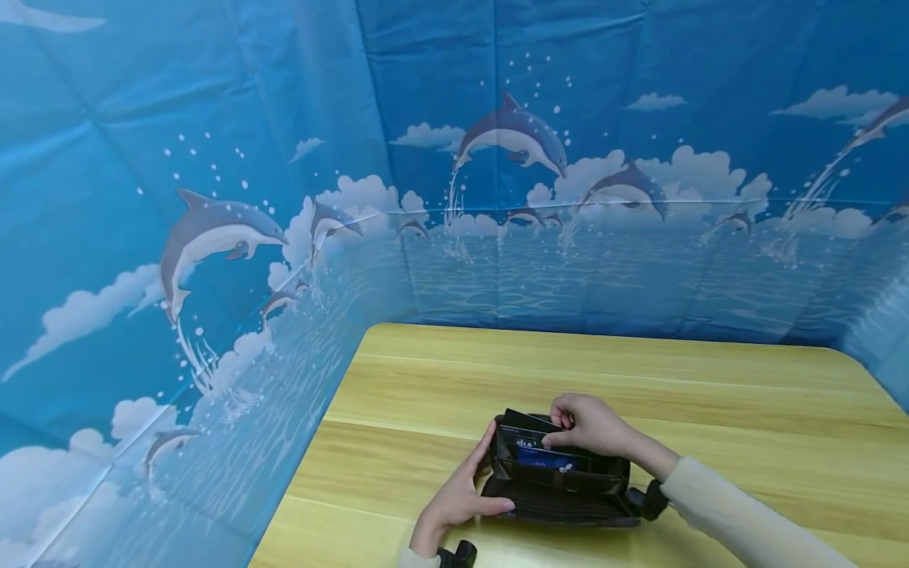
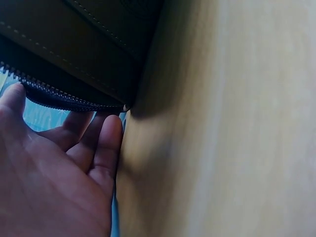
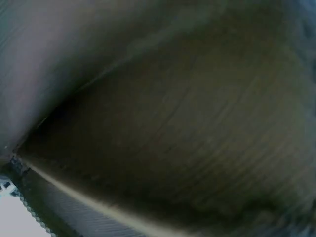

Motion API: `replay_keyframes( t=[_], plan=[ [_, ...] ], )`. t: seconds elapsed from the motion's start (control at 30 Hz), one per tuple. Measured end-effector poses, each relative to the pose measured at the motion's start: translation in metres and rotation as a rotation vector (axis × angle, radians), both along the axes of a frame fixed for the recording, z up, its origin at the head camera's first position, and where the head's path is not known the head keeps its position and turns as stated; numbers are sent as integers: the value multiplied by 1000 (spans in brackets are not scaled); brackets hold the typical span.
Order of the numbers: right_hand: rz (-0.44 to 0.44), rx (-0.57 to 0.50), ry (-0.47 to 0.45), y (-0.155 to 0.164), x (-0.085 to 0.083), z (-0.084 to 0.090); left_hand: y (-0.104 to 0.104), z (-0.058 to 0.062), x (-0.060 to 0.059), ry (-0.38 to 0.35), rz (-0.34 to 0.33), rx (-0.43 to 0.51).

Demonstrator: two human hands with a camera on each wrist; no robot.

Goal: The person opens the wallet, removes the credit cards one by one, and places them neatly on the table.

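A black wallet lies open on the wooden table, its long axis running left to right in front of the person. The left hand holds its left end, fingers curled round the zipped edge. The right hand reaches in from above, pinching a dark card at the wallet's far side (blue cards sit in slots just below). Blue dolphin-print sheeting walls the table.
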State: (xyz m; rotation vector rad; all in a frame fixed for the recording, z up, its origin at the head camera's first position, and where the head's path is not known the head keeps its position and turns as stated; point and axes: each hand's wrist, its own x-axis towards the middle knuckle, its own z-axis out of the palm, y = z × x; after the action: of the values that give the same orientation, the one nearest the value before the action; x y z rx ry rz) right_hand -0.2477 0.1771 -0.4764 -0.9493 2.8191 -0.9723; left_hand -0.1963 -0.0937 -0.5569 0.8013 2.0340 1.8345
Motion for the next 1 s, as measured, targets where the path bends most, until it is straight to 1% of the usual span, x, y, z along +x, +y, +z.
replay_keyframes(
  t=[0.07,0.17,0.23,0.37,0.57,0.7,0.83,1.0],
  plan=[
    [-8,7,-18,-1,-1,1,0,9,3,-23,-10,1],
    [-10,-4,-54,-1,-3,0,1,21,8,-39,-22,18],
    [-8,-20,-82,0,-3,-1,1,21,8,-34,-25,27],
    [-5,-47,-107,1,-3,-4,1,21,9,-33,-29,27],
    [4,-93,-117,2,-2,-4,1,20,9,-32,-28,19],
    [-5,-118,-123,3,-2,-5,0,20,9,-37,-21,5],
    [-15,-159,-148,3,-3,-6,0,20,8,-39,-20,2],
    [-23,-161,-184,4,-4,-4,0,20,7,-34,-21,16]
  ],
)
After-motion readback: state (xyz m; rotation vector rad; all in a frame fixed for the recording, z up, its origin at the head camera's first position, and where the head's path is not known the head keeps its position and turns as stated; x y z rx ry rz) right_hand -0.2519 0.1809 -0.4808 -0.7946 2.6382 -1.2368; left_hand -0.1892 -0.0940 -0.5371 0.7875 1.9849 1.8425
